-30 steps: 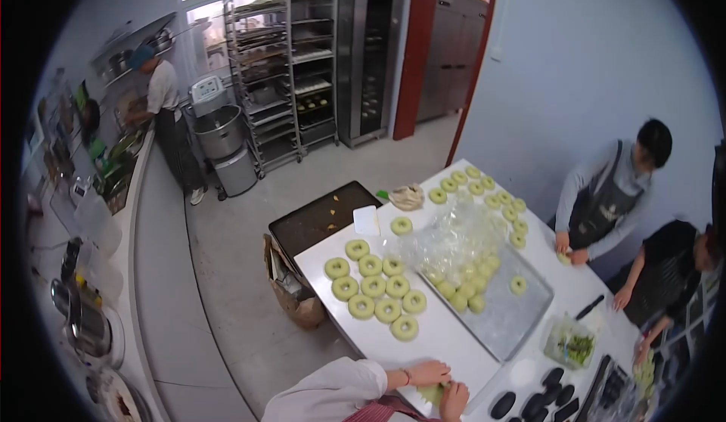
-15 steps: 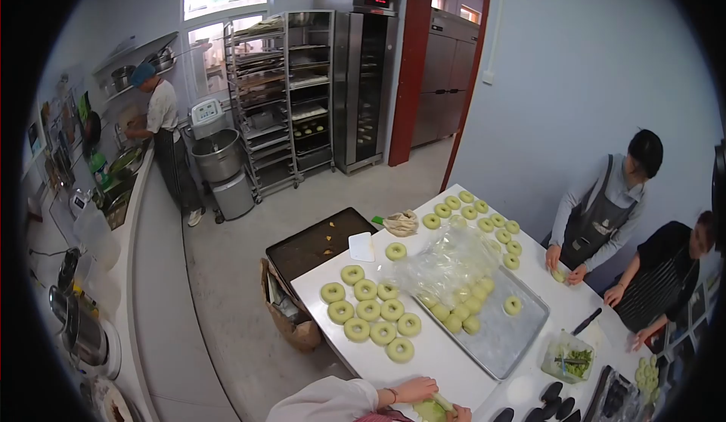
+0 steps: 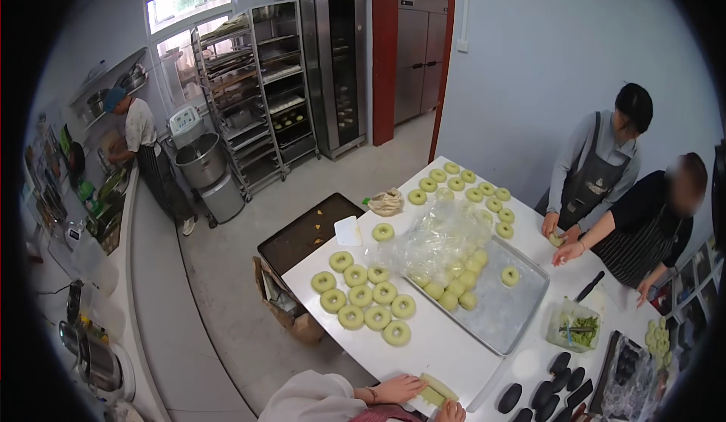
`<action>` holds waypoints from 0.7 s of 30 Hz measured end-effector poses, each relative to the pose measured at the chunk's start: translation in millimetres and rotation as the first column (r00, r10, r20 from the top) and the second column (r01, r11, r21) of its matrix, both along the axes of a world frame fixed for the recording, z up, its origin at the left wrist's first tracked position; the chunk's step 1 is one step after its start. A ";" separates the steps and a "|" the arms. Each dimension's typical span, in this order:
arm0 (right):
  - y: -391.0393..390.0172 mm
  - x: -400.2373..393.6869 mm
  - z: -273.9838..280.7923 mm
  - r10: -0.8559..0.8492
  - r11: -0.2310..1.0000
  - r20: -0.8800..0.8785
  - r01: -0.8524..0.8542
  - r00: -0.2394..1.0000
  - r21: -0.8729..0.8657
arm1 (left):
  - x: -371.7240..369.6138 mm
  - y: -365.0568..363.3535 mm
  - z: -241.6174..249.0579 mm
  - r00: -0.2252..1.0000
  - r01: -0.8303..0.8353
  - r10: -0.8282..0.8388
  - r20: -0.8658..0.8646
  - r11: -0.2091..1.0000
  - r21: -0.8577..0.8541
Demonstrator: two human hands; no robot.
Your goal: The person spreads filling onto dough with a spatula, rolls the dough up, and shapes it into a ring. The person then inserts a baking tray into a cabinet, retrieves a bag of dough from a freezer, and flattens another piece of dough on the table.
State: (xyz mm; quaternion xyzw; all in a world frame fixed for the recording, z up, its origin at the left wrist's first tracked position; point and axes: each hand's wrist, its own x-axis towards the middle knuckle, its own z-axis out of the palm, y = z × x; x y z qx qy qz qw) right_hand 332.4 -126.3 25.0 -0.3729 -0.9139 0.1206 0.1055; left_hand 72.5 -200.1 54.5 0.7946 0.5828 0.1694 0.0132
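Pale green dough: one piece (image 3: 437, 390) lies at the near edge of the white table (image 3: 469, 358), a thick roll along its far side and a flatter part nearer me.
Left hand: mine (image 3: 403, 386) reaches in with the fingers held close together, their tips at the left end of the dough; whether they pinch it I cannot tell.
Right hand: mine (image 3: 451, 412) is at the lower right end of the dough, fingers bent, partly cut off by the bottom of the view; I cannot tell whether they pinch or only press.
My clothes: a white sleeve (image 3: 310, 398) on the left arm, something reddish (image 3: 386, 413) below.
Shaped rings: a cluster of green rings (image 3: 361, 296) lies beyond my left hand, with more rings (image 3: 474, 194) at the far end.
Metal tray: right of the cluster, the tray (image 3: 499, 301) holds round dough balls (image 3: 448, 299) partly under clear plastic (image 3: 446, 240), and one ring (image 3: 510, 276) on its own.
Right side of the table: a clear tub (image 3: 573, 327) of chopped greens, a dark-handled knife (image 3: 589, 287) near it, and black oval pieces (image 3: 510, 398) nearer me.
Far left corner: a white scraper (image 3: 348, 231) and a crumpled cloth (image 3: 386, 203).
Others: a person in a grey apron (image 3: 597, 172) has both hands at a piece of dough; a person in black (image 3: 643, 233) reaches an arm toward them; a person in a blue cap (image 3: 141, 131) stands at the left counter.
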 end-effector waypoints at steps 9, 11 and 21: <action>43.3 -50.3 44.8 -0.090 0.993 -0.307 0.061 0.947 -0.103 | -4.9 65.6 21.4 0.988 0.064 -0.016 0.155 0.951 -0.303; 43.6 -51.3 33.7 -0.030 0.999 -0.252 0.022 0.967 -0.034 | 1.5 73.4 17.4 0.961 0.106 -0.111 0.253 0.994 0.034; 53.5 -52.9 8.2 -0.007 1.000 -0.160 0.008 0.987 0.001 | 11.2 90.2 -14.1 0.973 0.165 -0.138 0.183 0.976 -0.143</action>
